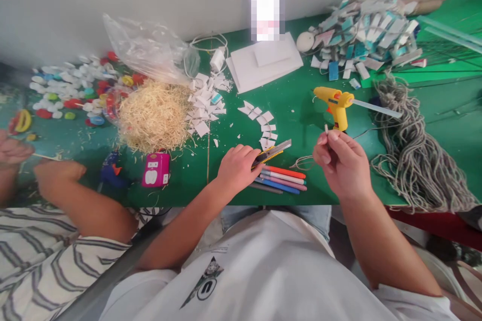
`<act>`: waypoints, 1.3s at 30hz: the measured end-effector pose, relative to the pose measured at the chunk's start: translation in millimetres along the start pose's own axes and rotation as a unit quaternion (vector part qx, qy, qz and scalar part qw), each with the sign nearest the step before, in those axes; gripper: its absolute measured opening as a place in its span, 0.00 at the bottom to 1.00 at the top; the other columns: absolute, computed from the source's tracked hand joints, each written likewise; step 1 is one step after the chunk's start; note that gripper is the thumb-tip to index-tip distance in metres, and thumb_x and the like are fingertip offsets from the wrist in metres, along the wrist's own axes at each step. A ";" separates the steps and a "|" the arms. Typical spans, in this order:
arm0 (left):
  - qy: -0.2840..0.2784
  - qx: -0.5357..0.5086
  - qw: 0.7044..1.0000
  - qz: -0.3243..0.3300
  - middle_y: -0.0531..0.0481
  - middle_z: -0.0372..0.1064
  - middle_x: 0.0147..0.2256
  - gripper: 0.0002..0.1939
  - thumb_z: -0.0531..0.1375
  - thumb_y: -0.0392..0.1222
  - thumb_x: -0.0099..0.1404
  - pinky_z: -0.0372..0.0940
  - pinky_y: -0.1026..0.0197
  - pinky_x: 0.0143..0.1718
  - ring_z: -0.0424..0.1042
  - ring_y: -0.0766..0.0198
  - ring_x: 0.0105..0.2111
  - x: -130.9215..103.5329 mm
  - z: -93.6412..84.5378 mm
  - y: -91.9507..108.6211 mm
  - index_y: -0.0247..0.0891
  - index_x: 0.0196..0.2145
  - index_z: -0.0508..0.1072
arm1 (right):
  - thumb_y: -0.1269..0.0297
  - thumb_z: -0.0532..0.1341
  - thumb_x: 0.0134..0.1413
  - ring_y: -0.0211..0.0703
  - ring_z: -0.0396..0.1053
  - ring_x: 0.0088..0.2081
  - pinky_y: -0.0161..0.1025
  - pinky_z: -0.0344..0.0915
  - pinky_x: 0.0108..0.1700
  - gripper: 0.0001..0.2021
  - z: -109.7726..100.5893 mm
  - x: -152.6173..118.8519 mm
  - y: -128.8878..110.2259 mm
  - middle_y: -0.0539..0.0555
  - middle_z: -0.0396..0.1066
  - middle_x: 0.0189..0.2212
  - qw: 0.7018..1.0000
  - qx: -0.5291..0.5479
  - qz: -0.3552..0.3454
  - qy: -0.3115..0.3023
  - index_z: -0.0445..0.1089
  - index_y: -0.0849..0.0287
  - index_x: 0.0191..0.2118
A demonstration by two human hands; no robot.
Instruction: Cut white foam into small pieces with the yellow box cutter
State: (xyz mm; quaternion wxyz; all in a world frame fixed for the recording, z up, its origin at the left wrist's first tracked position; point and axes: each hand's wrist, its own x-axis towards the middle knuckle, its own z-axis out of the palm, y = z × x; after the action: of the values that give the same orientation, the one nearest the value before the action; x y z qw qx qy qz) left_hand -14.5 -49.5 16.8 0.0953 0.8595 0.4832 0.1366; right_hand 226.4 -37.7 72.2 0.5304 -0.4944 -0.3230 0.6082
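Observation:
My left hand (pixel 239 169) is closed round a yellow and black box cutter (pixel 271 152), its blade pointing right. Beside it lie several coloured markers (pixel 284 178). My right hand (pixel 341 160) pinches a small pale piece (pixel 326 129) between thumb and finger, just below the yellow glue gun (pixel 333 103), which lies on the green table (pixel 226 195) with a clear glue stick in its back. Between the hands and the white sheets (pixel 263 65), small white pieces (pixel 265 119) form a curved row.
At the left are wood shavings (pixel 156 115), white scraps (pixel 203 105), bottle caps (pixel 64 88) and a purple box (pixel 156 169). Grey yarn (pixel 417 150) and a scrap heap (pixel 369 30) are at the right. A person in a striped shirt (pixel 56 261) works at far left.

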 end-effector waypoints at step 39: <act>0.262 -0.104 0.956 0.077 0.48 0.78 0.43 0.13 0.64 0.32 0.68 0.77 0.63 0.42 0.80 0.64 0.40 -14.3 -44.6 11.9 0.42 0.49 0.74 | 0.61 0.58 0.64 0.35 0.64 0.20 0.33 0.61 0.23 0.09 2.1 -8.4 19.0 0.46 0.68 0.19 0.893 -0.386 -0.229 -0.022 0.72 0.56 0.34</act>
State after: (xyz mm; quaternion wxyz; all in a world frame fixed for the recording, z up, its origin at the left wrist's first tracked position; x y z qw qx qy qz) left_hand -26.6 -66.4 60.3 0.0436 0.8137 0.4065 0.4132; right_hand 217.8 -49.8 57.6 0.4155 -0.5586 -0.6482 0.3084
